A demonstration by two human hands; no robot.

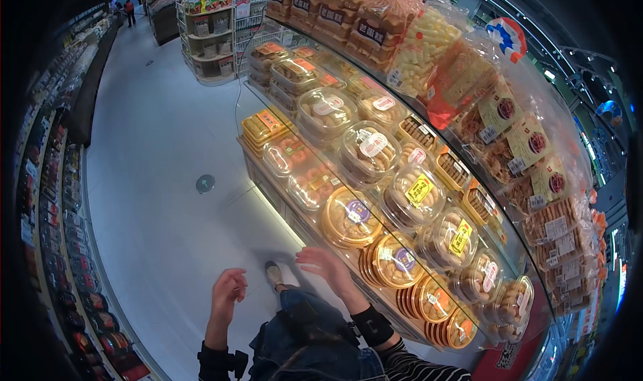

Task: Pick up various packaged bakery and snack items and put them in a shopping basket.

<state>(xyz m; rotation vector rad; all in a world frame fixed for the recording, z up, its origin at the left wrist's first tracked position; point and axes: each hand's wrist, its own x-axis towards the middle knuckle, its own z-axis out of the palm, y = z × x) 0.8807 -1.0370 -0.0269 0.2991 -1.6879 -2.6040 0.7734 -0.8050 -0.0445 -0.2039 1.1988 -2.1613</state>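
My left hand (229,288) hangs over the pale floor, fingers loosely bent and a little apart, with nothing in it. My right hand (325,265) is empty too, its fingers stretched out toward the left. It is beside the front edge of a lit display shelf, nearest a round gold-rimmed tub of pastries (351,216) and a stack of similar round tubs (395,259), apart from both. Behind these are clear plastic boxes of biscuits, among them one with a yellow label (413,190) and one with a white label (370,148).
Bagged breads (362,26) and snack packs (519,140) line the upper shelf on the right. A long stocked shelf (74,247) runs along the left. The aisle floor (154,146) lies between, with a small rack (209,36) and a distant person (130,12) farther off.
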